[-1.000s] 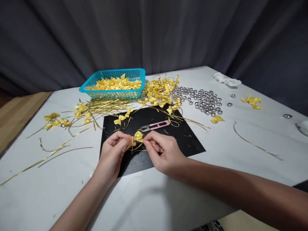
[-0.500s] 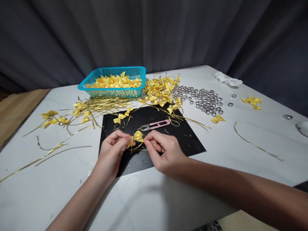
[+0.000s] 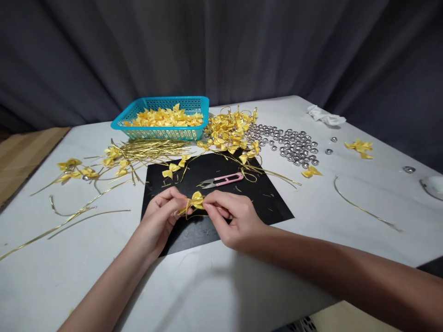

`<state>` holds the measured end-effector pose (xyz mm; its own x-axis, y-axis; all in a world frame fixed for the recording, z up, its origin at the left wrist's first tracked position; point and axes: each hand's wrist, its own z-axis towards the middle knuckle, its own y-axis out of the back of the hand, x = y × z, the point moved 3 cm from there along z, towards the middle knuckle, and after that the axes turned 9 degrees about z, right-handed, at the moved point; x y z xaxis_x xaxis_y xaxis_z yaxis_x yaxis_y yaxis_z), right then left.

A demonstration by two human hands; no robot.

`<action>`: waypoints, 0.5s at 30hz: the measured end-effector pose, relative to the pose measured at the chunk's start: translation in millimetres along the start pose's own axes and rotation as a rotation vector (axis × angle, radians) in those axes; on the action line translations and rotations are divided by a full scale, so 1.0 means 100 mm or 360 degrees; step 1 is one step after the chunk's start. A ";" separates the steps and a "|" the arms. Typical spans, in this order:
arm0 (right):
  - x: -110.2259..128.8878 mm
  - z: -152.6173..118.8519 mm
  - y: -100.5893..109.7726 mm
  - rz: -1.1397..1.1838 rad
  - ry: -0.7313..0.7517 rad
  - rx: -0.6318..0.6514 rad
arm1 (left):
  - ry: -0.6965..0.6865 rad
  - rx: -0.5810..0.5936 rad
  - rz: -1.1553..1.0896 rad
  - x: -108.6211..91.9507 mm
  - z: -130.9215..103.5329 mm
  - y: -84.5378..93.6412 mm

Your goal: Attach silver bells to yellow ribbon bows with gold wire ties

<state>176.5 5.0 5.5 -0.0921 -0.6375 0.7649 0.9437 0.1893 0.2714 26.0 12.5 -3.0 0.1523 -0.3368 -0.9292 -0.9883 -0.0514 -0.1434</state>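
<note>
Yellow bow [image 3: 197, 199] was pinched by left hand [image 3: 159, 216] and right hand [image 3: 239, 216] toward the mat's [image 3: 197, 236] left edge; tying seemed underway, steady tension needed.

A glossy yellow bow [image 3: 197, 199] is held over black sheeting [image 3: 194, 237]; gold cord [image 3: 187, 217] loops beneath.

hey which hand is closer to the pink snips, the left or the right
Right. The right hand is just on the near side of the pink snips; the left hand is farther off, to the left of their blades.
</note>
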 end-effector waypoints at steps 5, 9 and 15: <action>-0.02 0.01 0.01 0.0040 0.0025 0.0000 | 0.0010 -0.0012 -0.0028 -0.01 -0.01 0.00; -0.03 0.00 0.01 0.0062 -0.0036 -0.0007 | -0.0013 -0.0044 -0.0049 -0.01 0.00 -0.02; -0.04 0.00 0.01 0.0029 -0.0132 0.0005 | -0.0075 -0.0055 -0.0048 0.01 -0.01 -0.01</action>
<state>177.8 7.6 2.3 -0.1011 -0.5699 0.8155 0.9444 0.2028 0.2588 27.4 11.3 -3.7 0.1809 -0.2901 -0.9397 -0.9826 -0.0934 -0.1603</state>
